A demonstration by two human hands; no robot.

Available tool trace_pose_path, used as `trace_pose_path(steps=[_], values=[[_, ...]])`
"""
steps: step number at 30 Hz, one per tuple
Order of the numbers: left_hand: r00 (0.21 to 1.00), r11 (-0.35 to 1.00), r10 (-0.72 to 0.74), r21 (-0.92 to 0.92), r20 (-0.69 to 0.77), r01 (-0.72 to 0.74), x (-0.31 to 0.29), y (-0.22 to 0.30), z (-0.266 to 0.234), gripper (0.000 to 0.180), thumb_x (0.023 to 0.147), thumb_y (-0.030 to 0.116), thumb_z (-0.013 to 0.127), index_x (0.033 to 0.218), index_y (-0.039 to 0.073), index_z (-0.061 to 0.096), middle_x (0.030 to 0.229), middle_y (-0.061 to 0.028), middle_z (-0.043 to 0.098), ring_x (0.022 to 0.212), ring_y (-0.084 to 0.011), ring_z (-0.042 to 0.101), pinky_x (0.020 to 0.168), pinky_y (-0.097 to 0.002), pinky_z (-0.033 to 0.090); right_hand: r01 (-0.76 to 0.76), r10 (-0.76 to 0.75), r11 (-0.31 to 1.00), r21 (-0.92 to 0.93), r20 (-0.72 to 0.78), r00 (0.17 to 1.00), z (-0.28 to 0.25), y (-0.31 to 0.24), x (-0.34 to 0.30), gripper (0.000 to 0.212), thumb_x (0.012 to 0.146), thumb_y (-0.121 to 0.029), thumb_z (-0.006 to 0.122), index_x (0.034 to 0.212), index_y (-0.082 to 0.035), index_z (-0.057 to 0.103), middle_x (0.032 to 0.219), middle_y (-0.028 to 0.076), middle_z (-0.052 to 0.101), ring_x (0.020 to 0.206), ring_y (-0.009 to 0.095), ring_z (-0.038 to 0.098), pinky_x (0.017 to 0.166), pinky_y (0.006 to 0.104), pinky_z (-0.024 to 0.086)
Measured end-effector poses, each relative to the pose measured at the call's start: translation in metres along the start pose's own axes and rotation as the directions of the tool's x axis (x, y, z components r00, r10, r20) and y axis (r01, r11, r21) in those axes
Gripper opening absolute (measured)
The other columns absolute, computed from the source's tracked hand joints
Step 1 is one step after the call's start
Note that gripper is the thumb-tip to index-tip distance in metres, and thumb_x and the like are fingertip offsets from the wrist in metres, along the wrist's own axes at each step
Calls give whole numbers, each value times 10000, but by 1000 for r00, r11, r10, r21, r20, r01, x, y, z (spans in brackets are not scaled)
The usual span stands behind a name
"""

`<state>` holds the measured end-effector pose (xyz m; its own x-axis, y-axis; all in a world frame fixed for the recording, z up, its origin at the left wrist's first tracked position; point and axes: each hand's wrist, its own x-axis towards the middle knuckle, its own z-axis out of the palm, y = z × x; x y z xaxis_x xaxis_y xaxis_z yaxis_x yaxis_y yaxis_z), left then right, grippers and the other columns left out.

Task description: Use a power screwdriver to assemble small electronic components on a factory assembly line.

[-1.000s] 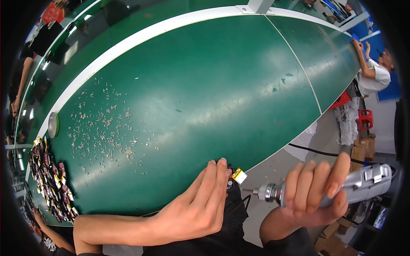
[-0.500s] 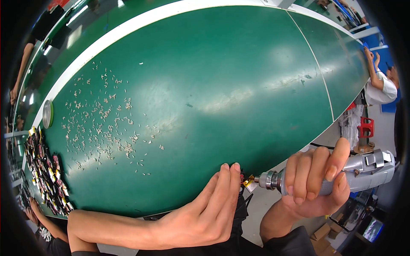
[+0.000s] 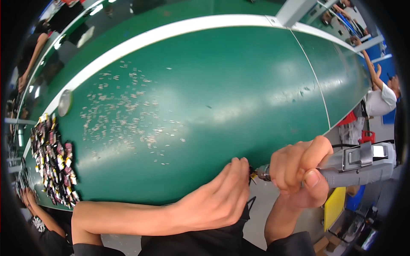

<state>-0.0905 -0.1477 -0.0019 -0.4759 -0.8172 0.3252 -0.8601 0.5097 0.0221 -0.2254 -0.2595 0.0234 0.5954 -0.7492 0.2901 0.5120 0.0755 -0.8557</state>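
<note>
My right hand [image 3: 297, 170] is wrapped round a grey, powered screwdriver-like tool [image 3: 363, 168], its metal nose pointing left. The nose meets a small part with dark and yellow bits [image 3: 253, 174] at the fingertips of my left hand [image 3: 215, 197]. That hand is closed with its fingers pressed together, and they cover most of the part. The tool's tip is hidden at the part. Both hands are by the near edge of the green table [image 3: 239, 123].
Many tiny silvery pins or screws [image 3: 128, 109] lie scattered on the left. Beyond them, a heap of small black, yellow, white and pink parts [image 3: 53, 166] stands near a round, shallow tin [image 3: 65, 103]. A person in white [image 3: 381, 100] is at the far right.
The view has shifted, so the table's contents appear further right. The tool's nose has come closer to my left hand. My right fingers have curled more tightly, and the tool has turned somewhat.
</note>
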Motion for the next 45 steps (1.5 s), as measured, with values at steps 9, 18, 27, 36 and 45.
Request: trace_pose_path(steps=[9, 18, 27, 36, 45], values=[[973, 999, -46, 18, -227, 51, -27, 7, 9, 325, 754, 225, 538, 848, -79, 604, 916, -239, 594, 951, -357, 535, 863, -404, 435, -27, -64, 966, 255, 340, 938, -13, 1, 7, 271, 809, -47, 616, 646, -74, 401, 442, 20, 443, 320, 101, 373, 311, 218, 330], [541, 595, -733, -4, -413, 803, -191, -64, -109, 343, 727, -80, 589, 1063, -21, 553, 1088, -201, 579, 1003, -390, 561, 877, -454, 468, 75, -32, 902, 425, -106, 994, -4, 32, -19, 113, 910, -89, 474, 885, -47, 372, 502, 4, 320, 345, 93, 276, 379, 246, 323], [387, 281, -816, 291, -430, 915, -275, -85, -147, 337, 812, -22, 610, 1144, -20, 556, 1148, -205, 562, 1096, -389, 524, 932, -439, 436, 18, 138, 827, 562, -234, 962, 4, 53, -30, 71, 906, -79, 463, 895, -47, 401, 515, 8, 325, 365, 95, 302, 402, 272, 331], [624, 620, -755, 90, -200, 779, -180, -89, -76, 240, 750, -39, 679, 978, -11, 610, 950, -122, 579, 848, -312, 580, 732, -394, 490, 45, 150, 788, 613, -264, 953, 4, 50, -34, 77, 894, -83, 468, 907, -53, 399, 511, 10, 332, 365, 110, 314, 422, 284, 345], [740, 699, -648, 247, -179, 671, -188, -107, -67, 111, 783, -49, 598, 878, -29, 544, 857, -142, 538, 771, -293, 549, 665, -379, 475, 53, 133, 760, 648, -235, 963, 1, 50, -38, 69, 914, -97, 449, 920, -53, 396, 526, 16, 360, 383, 119, 349, 458, 301, 369]])
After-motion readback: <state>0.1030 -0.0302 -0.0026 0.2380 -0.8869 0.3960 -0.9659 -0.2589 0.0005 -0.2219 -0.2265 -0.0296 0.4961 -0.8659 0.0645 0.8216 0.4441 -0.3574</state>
